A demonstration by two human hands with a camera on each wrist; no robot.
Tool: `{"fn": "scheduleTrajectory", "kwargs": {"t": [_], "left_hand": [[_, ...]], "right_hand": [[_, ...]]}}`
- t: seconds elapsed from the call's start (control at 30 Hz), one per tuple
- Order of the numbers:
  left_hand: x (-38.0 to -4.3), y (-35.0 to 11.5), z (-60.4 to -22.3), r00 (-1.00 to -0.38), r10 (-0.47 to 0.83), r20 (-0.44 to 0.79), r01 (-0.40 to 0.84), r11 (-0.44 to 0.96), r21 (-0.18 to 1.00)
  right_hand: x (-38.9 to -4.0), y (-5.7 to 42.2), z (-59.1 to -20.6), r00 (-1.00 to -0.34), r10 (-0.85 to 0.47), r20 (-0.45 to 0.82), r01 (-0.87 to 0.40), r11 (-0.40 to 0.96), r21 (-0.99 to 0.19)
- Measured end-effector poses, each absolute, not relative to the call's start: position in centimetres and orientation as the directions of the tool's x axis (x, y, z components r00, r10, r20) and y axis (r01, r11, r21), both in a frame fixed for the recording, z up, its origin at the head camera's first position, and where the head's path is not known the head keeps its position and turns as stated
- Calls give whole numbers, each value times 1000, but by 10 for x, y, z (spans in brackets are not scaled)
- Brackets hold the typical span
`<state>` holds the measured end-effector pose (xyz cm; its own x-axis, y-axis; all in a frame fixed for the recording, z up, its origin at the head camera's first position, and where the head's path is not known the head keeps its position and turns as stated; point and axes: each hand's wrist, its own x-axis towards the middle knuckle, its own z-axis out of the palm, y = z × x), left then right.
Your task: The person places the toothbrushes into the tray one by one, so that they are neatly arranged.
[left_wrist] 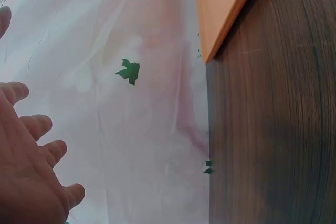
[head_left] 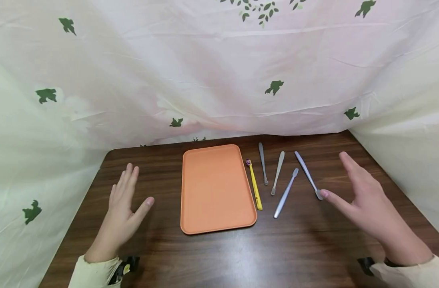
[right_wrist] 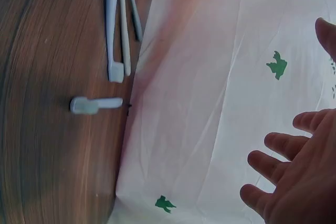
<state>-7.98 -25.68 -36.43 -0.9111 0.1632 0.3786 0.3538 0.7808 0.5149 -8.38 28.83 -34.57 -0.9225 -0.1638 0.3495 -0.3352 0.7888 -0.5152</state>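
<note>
An orange tray (head_left: 215, 188) lies on the dark wooden table. Just right of it is a yellow toothbrush (head_left: 254, 185), its purple-and-white bristles at the far end. Further right lie a dark grey toothbrush (head_left: 262, 162), a light grey toothbrush (head_left: 278, 173), a pale blue toothbrush (head_left: 286, 193) and a lavender-blue toothbrush (head_left: 306, 172). My left hand (head_left: 123, 210) is held left of the tray, fingers straight, holding nothing. My right hand (head_left: 370, 206) hovers at the right with fingers spread; its thumb appears over the head of the lavender-blue toothbrush. Whether they touch I cannot tell.
A pale cloth (head_left: 219, 80) with green bird and leaf prints hangs behind the table and along both sides. The wooden table (head_left: 212, 260) reaches toward the front. A dark band with a small device (head_left: 123, 270) sits at the left cuff.
</note>
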Motion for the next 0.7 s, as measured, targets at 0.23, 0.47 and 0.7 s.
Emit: {"fn": "scheduleTrajectory", "kwargs": {"t": [0.23, 0.47, 0.7], "left_hand": [[-87, -258, -366, -895, 105, 434, 374, 708, 599], [-91, -257, -370, -917, 70, 392, 336, 664, 668], [-98, -257, -373, -933, 37, 357, 300, 626, 720]], "right_hand": [[-93, 278, -343, -959, -104, 263, -247, 760, -601], [-103, 266, -346, -962, -86, 261, -238, 731, -639], [-109, 257, -345, -965, -69, 252, -224, 718, -659]]}}
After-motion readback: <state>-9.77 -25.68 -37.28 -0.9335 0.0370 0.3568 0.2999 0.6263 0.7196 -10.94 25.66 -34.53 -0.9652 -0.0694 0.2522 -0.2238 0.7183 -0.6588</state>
